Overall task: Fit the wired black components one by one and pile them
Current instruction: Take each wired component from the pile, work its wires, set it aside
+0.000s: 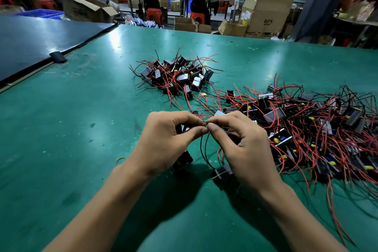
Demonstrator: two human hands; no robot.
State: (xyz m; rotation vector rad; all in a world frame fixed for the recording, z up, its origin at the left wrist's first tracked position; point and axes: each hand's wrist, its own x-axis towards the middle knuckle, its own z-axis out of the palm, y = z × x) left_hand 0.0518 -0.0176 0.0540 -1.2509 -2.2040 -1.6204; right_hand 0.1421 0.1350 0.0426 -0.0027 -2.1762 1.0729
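While both hands work one red wire end, nothing is being piled yet; judged step: fitting/joining leads, mid-task.

Table: green mat, carries everything.

Heap: biggest cluster, a loose sprawl of black blocks with red and black leads. Landmark for the rest. Looks like the unfitted stock, but that is a guess.

Pile: smaller and tighter, left of the heap and farther away, apart from it bar a few stray leads. Probably the done ones.

Left hand: just left of the heap's near edge, thumb and forefinger pinching the red wire. Something dark sits inside its curled fingers; cannot tell what.

Right hand: between the left hand and the heap, touching the heap's fringe, thumb and forefinger closed on the same wire end. Fingertips of the two hands meet.

Block: black, on the table under the right palm, left of the heap; thin black leads loop up from it toward the pinch. A second block lies under the left palm.

To do it well:
- Keep both pinches close to the tip so the thin wire does not buckle.
- Keep the end straight as it goes in.
- Keep the looping leads out of the heap's tangle.
- Check the join holds before letting go.
- Only then carry the unit to the pile, lifting it clear so no neighbours drag along.
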